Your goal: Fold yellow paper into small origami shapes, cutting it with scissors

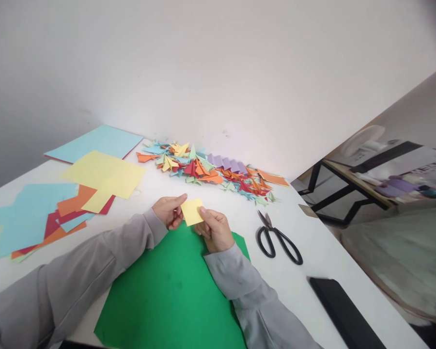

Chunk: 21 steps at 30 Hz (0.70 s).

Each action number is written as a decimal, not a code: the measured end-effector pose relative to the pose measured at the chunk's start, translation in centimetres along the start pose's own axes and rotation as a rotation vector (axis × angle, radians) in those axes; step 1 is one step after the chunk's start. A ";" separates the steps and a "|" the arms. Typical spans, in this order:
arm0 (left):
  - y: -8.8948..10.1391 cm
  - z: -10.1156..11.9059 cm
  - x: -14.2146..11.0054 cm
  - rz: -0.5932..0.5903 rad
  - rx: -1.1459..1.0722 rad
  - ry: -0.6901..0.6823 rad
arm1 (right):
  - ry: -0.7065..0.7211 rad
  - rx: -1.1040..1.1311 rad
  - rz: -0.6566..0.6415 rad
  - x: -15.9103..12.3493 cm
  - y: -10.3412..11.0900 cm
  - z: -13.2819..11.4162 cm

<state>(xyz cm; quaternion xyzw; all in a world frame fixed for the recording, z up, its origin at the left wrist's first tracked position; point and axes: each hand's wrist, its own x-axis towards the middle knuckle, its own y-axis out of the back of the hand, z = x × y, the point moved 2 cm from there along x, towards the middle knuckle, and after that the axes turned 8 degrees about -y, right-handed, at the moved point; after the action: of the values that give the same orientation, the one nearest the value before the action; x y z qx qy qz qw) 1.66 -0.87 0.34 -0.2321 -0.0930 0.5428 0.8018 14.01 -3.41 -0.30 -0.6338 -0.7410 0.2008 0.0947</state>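
Note:
A small square of yellow paper is held up between my two hands, above the far end of a green mat. My right hand pinches its right side, thumb on the front. At its upper left edge, my left hand has its fingers curled, with the thumb and index finger pressed together by the paper. Past the hands lies a long heap of small folded paper pieces in many colours, several shaped like little planes.
Black-handled scissors lie to the right, blades pointing away. Nearer me is a flat black object. On the left are cut yellow paper, blue paper and coloured scraps. A blue sheet lies by the wall. Another table stands beyond.

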 end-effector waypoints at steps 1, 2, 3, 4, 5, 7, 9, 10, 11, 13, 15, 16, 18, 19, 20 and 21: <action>-0.1 0.1 0.0 -0.025 0.011 0.013 | 0.008 0.013 0.003 0.0 0.0 -0.1; -0.1 0.1 -0.1 -0.062 0.039 0.034 | 0.015 0.022 0.007 0.0 0.1 -0.2; -0.2 0.2 -0.1 -0.104 0.079 0.058 | 0.019 0.026 0.010 0.1 0.1 -0.2; -0.2 0.2 -0.1 -0.149 0.123 0.085 | 0.022 0.027 0.015 0.1 0.2 -0.3; -0.2 0.1 -0.2 -0.191 0.162 0.109 | 0.023 0.024 0.020 0.1 0.2 -0.3; -0.1 0.0 -0.2 -0.247 0.215 0.134 | 0.026 0.011 0.029 0.2 0.3 -0.3; 0.1 -0.1 -0.2 -0.265 0.245 0.134 | 0.028 -0.004 0.033 0.2 0.4 -0.3; 0.1 -0.2 -0.2 -0.269 0.256 0.129 | 0.028 -0.009 0.034 0.2 0.4 -0.3; 0.2 -0.3 -0.2 -0.267 0.263 0.116 | 0.029 -0.015 0.036 0.2 0.4 -0.2; 0.3 -0.4 -0.2 -0.254 0.285 0.065 | 0.034 -0.033 0.046 0.2 0.5 -0.2; 0.3 -0.4 -0.3 -0.234 0.315 0.005 | 0.044 -0.068 0.073 0.3 0.6 -0.2; 0.3 -0.5 -0.4 -0.222 0.331 -0.020 | 0.046 -0.086 0.094 0.3 0.7 -0.2; 0.2 -0.5 -0.5 -0.199 0.365 -0.046 | 0.045 -0.111 0.137 0.4 0.9 -0.1; 0.2 -0.5 -0.6 -0.190 0.380 -0.052 | 0.044 -0.123 0.154 0.5 1.0 -0.1; 0.1 -0.4 -0.6 -0.187 0.391 -0.054 | 0.044 -0.138 0.166 0.5 1.1 -0.1; 0.0 -0.4 -0.6 -0.182 0.397 -0.052 | 0.045 -0.153 0.173 0.6 1.2 -0.1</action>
<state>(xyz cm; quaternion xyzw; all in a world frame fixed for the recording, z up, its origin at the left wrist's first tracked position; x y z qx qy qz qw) 1.55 -1.55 0.04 -0.0462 -0.0255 0.4818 0.8747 15.02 -2.68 -0.72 -0.7052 -0.6943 0.1367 0.0451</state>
